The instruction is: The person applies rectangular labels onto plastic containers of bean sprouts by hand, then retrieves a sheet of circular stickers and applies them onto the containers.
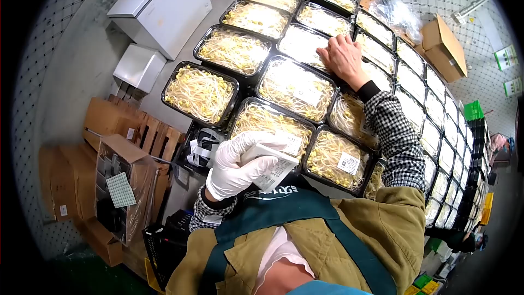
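White-gloved, my left hand [236, 164] grips label sheets [277, 171] over a near tray [238, 116] of sprouts [262, 123] — my right hand [344, 59] lies unclenched on a farther tray [279, 43], where pressing too hard could crush the contents.

Sprout packs [200, 94] sit in tight rows, beneath right grip [344, 61] and ahead of left grip [234, 165]; surface under them hidden. Grey floor [220, 3] ahead-left of left grip, white chest [164, 16] on it. Wooden pallet [155, 138] left; footing unclear.
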{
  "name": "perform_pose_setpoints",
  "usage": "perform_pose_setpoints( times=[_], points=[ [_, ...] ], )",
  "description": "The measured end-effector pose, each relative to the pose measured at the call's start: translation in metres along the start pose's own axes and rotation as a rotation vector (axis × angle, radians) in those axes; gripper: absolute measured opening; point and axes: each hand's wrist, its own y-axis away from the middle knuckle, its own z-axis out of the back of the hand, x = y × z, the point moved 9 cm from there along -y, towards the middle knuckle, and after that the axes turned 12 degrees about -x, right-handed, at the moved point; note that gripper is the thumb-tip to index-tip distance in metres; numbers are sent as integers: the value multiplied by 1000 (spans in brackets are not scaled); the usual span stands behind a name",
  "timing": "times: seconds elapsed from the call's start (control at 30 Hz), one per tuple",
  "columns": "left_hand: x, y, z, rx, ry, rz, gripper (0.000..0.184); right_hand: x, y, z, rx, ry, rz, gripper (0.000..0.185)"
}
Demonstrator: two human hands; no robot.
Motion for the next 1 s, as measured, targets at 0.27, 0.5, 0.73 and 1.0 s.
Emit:
perform_pose_setpoints(
  times=[0.27, 0.5, 0.73, 1.0],
  points=[
    [21, -25, 4, -273, -346, -297, 15, 105, 31, 91, 681, -1291, -350, 24],
    [43, -30, -27, 159, -247, 188, 15, 17, -3, 79, 238, -1047, -272, 22],
    [-11, -14, -20, 119, 40, -89, 23, -128, -56, -73, 147, -253, -181, 33],
    [-2, -27, -19, -76, -158, -198, 12, -85, -48, -39, -31, 166, -23, 22]
  ],
)
